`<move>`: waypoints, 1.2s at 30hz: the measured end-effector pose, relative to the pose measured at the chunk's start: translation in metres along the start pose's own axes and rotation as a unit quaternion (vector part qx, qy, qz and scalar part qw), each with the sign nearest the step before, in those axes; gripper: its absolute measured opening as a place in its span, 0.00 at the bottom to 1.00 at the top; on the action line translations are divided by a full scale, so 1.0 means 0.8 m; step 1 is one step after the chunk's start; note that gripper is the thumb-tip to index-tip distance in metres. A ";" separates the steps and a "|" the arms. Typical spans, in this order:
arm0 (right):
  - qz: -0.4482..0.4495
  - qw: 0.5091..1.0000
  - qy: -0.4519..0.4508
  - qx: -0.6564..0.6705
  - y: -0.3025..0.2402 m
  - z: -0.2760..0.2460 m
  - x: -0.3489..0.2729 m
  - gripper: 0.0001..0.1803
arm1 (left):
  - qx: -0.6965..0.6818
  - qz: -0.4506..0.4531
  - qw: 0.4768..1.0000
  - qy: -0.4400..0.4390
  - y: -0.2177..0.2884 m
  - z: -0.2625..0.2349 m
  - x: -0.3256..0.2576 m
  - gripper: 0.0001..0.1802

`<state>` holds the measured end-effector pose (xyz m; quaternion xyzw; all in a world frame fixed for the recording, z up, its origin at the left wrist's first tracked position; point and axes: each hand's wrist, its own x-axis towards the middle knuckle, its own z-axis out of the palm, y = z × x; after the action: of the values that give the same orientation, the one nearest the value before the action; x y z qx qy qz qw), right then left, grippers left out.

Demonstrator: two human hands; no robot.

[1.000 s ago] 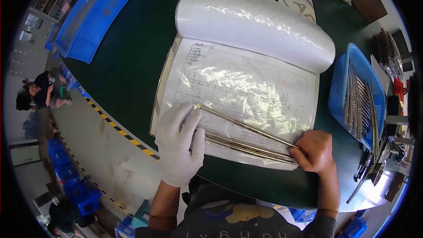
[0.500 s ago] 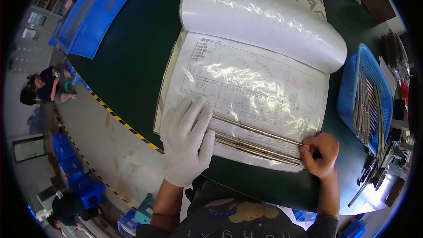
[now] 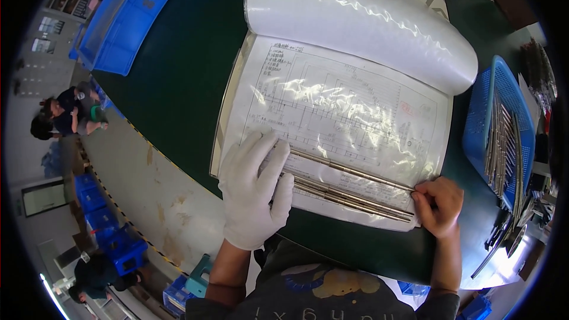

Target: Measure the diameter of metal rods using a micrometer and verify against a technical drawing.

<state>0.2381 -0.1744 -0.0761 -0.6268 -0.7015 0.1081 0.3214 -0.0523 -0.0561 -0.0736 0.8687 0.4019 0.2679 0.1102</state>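
A thin metal rod (image 3: 355,172) lies slantwise across a plastic-covered drawing sheet (image 3: 349,92). Below it, nearly side by side, rest several more metal rods (image 3: 361,202) along the sheet's near edge. My left hand (image 3: 252,192), in a white glove, lies palm down over the left ends of the rods, fingers stretched and thumb apart; the ends beneath it are hidden. Bare, my right hand (image 3: 440,204) pinches the right end of the upper rod between thumb and forefinger, at the sheet's lower right corner.
The sheet's cover (image 3: 361,24) is rolled back at the far side. To the right, a blue basket (image 3: 477,124) holds many metal rods. A blue bin (image 3: 127,29) stands far left on the green table (image 3: 178,83). Two people (image 3: 65,109) (image 3: 98,275) are beyond the left edge.
The view has shifted slightly, so the sheet and basket appear a little further right. Both hands keep their places on the rods.
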 end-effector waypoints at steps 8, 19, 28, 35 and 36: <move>-0.011 1.000 -0.025 0.002 0.000 -0.005 0.002 0.08 | -0.011 -0.006 1.000 -0.004 -0.002 -0.002 -0.006 0.19; -0.005 1.000 -0.006 -0.007 -0.001 -0.001 0.002 0.08 | -0.007 -0.018 1.000 -0.012 0.001 -0.001 -0.005 0.20; -0.023 1.000 -0.001 0.004 0.001 -0.001 0.002 0.09 | 0.004 -0.024 1.000 -0.017 0.001 -0.001 -0.008 0.21; -0.020 1.000 -0.002 0.009 0.003 -0.001 0.000 0.09 | 0.015 -0.024 0.999 -0.029 0.002 -0.002 -0.007 0.21; -0.021 1.000 -0.002 0.010 0.004 -0.001 0.000 0.09 | 0.016 -0.024 0.999 -0.032 0.003 -0.003 -0.006 0.21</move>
<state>0.2408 -0.1738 -0.0774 -0.6090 -0.7137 0.1094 0.3283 -0.0548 -0.0612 -0.0729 0.8685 0.4233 0.2306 0.1161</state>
